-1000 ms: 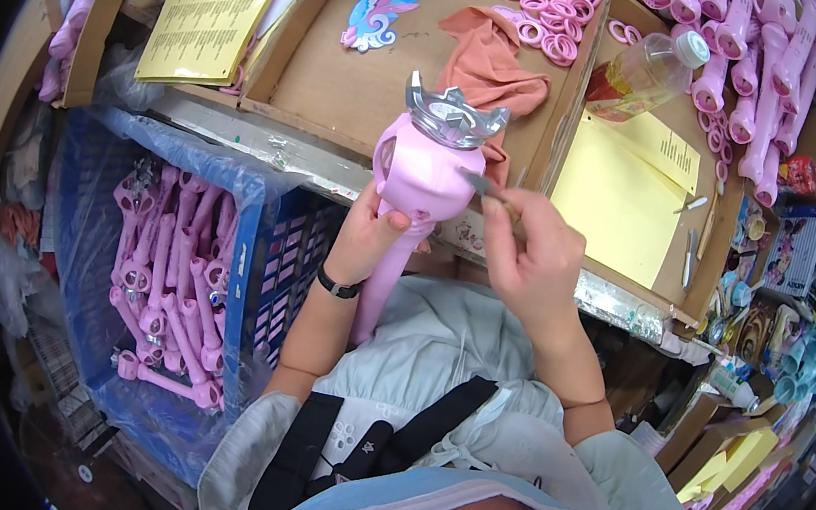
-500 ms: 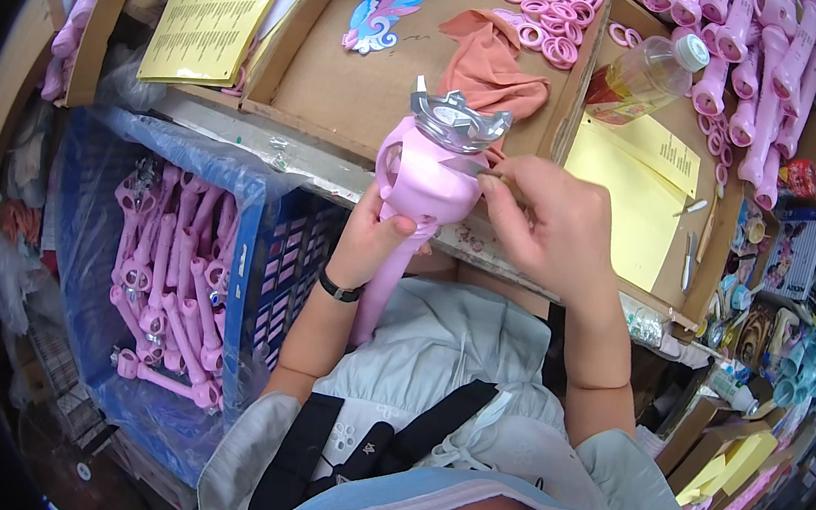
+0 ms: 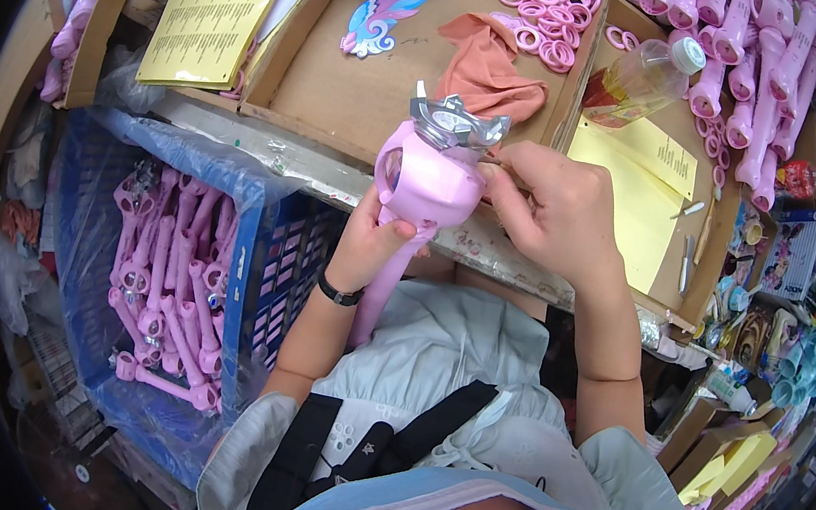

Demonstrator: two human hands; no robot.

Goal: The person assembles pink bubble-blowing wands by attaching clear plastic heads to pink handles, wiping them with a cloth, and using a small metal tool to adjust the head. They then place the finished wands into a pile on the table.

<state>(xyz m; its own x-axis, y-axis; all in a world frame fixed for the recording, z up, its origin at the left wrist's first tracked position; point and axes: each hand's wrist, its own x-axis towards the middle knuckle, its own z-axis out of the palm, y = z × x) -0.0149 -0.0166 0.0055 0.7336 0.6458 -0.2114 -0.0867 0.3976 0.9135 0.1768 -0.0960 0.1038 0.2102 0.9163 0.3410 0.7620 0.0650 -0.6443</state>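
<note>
Raised since a second ago, the right hand (image 3: 556, 209) covers the edge of the glossy pink plastic wand (image 3: 428, 189), tilted above the lap (image 3: 449, 340), a crumpled orange cloth (image 3: 495, 68) lying just beyond. A jagged, shiny silver crown (image 3: 455, 123) tops it. The left hand (image 3: 367, 242) wraps its neck; right thumb and forefinger press together, whatever they pinch seemingly hidden.

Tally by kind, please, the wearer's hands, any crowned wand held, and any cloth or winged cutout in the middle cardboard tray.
Left hand and right hand: 2
Crowned wand: 1
Orange cloth: 1
Winged cutout: 1
Total: 5
</note>
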